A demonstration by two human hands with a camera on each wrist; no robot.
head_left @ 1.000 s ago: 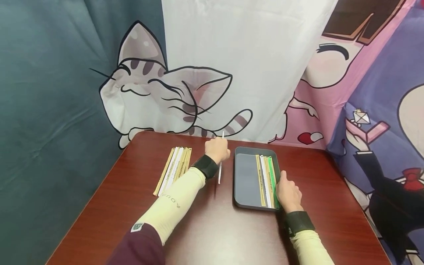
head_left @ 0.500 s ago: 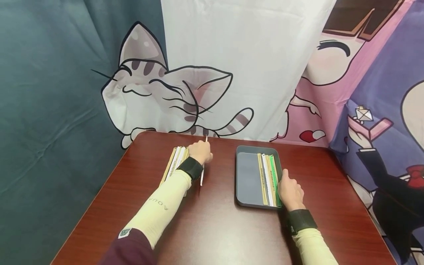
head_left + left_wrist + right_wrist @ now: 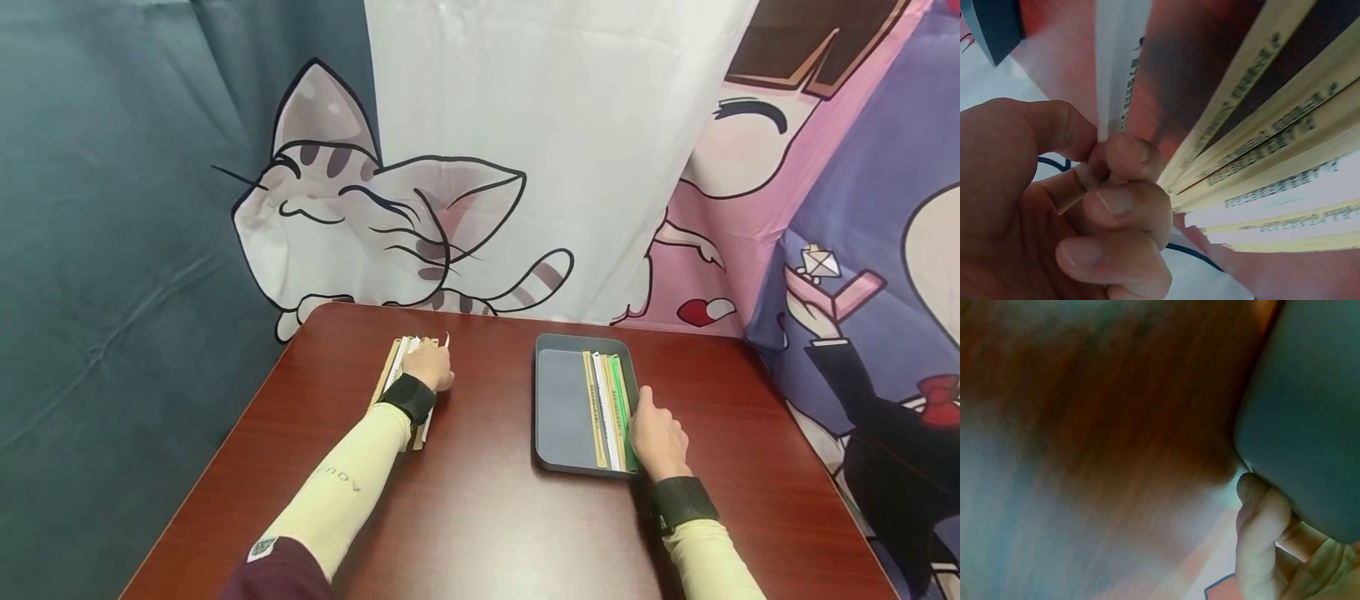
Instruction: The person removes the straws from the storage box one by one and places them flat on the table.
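Observation:
My left hand point(image 3: 429, 367) pinches a slim white paper-wrapped stick point(image 3: 1121, 69) with printed lettering between thumb and fingers. In the head view only the stick's ends show past the hand. Close beside and partly under that hand is a row of similar tan sticks point(image 3: 1241, 81) and white sticks point(image 3: 1297, 184) on the table. My right hand point(image 3: 658, 437) holds the right wall of a dark grey tray point(image 3: 558, 408). Along the tray's right side lie a tan stick point(image 3: 595, 408), a white stick point(image 3: 604, 412) and a green stick point(image 3: 618, 383), side by side.
The reddish-brown wooden table point(image 3: 487, 500) reaches back to a hanging cloth point(image 3: 585, 167) printed with a cartoon cat. Bare tabletop separates the stick row from the tray. The tray's left half shows bare floor.
My left hand has moved left with the white stick, from near the tray to the row of sticks. My right hand stays on the tray's wall.

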